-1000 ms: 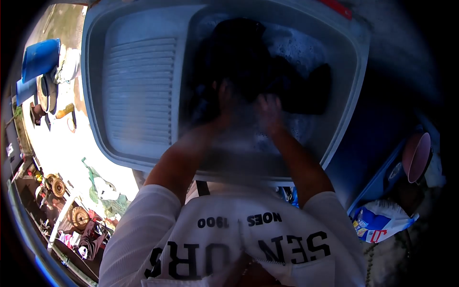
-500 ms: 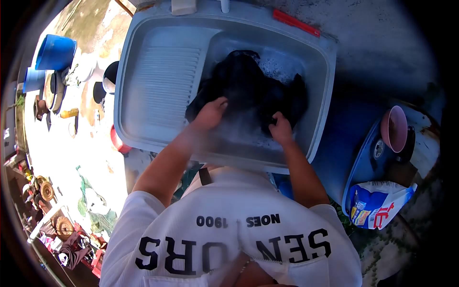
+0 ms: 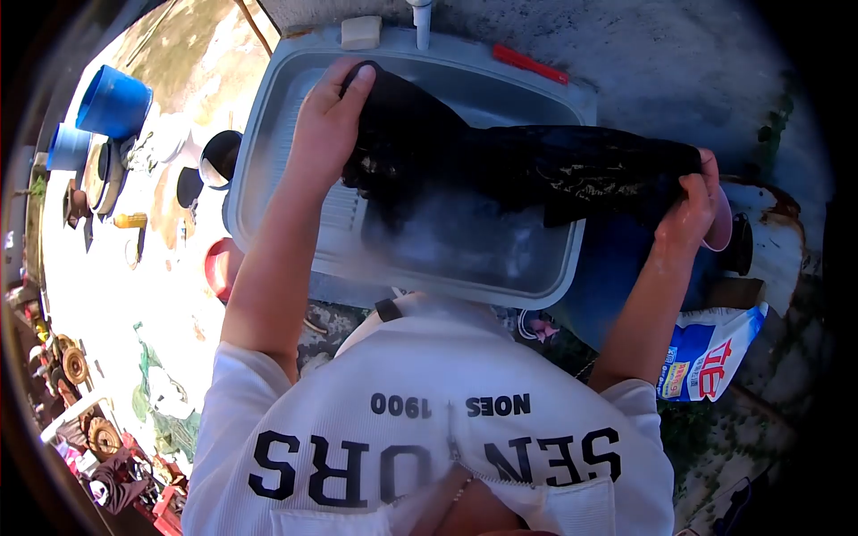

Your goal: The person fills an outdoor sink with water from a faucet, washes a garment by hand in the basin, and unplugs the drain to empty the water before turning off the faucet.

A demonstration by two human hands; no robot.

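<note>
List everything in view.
Cloth: one, black, over the sink
Sink: one, grey, under cloth
Block: one, white, far sink rim
Bar: one, red, same rim
Tap: one, white, behind sink
Buckets: two, blue, far left
Bottle: one, yellow, left
Basin: one, red, left of sink
Bowl: one, pink, behind right hand
Bag: one, blue-white, lower right
Clutter: too small to count, mixed, lower left
Shirt: one, white, worn
Left hand: one, bare, holding cloth's left end
Right hand: one, bare, holding its right end
</note>
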